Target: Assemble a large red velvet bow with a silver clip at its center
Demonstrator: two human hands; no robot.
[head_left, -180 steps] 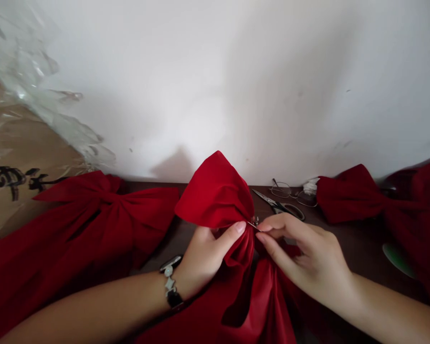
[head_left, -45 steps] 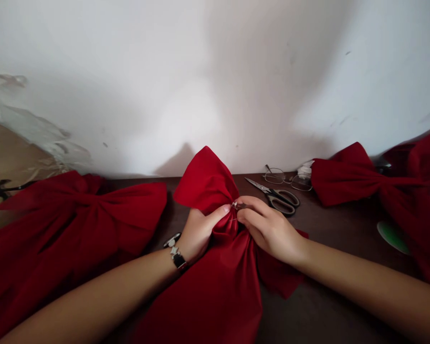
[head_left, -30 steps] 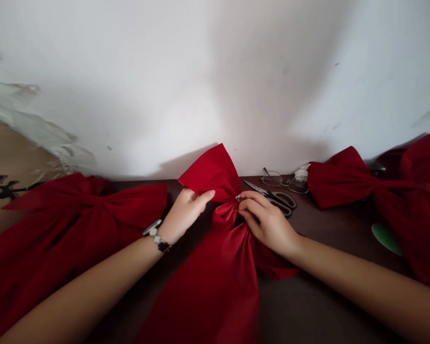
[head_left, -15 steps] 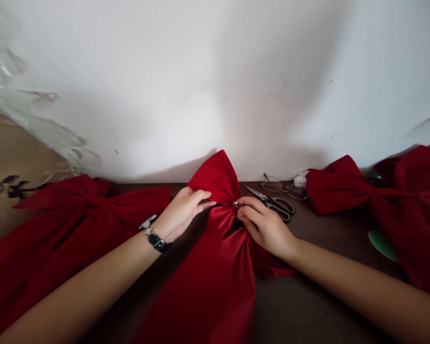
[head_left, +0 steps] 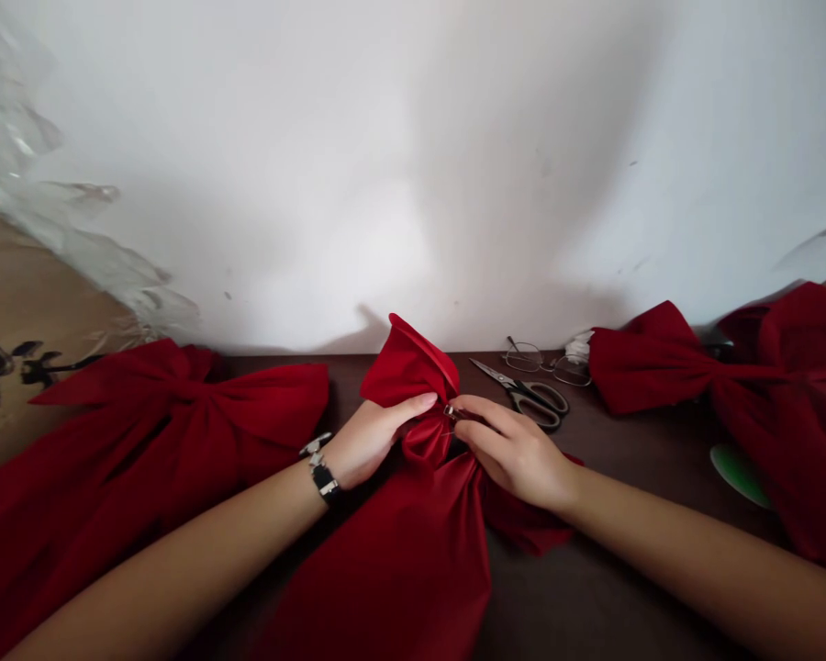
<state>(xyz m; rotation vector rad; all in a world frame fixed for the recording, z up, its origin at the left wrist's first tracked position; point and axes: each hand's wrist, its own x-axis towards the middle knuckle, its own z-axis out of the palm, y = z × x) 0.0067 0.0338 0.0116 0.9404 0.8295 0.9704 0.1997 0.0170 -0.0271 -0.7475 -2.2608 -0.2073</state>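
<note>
A large red fabric bow (head_left: pixel 419 542) lies lengthwise on the dark table (head_left: pixel 633 459) in front of me. My left hand (head_left: pixel 372 439), with a watch on its wrist, is closed on the gathered middle of the bow just under the upper loop (head_left: pixel 407 365). My right hand (head_left: pixel 516 450) pinches a small metal clasp or wire (head_left: pixel 449 412) at that same gathered middle, fingers pressed together. The two hands almost touch at the knot.
A finished red bow (head_left: pixel 179 413) lies at the left, another (head_left: pixel 716 376) at the right. Black-handled scissors (head_left: pixel 531 395), wire-rimmed glasses (head_left: pixel 543 361) and a white wad sit by the white wall. A plastic-covered cardboard box (head_left: pixel 20 321) stands far left; a green disc (head_left: pixel 740 470) lies right.
My left hand has moved from the upper loop's edge back to the gathered middle and closed on it. The upper loop has dropped lower. My right hand stays pinched at the clasp.
</note>
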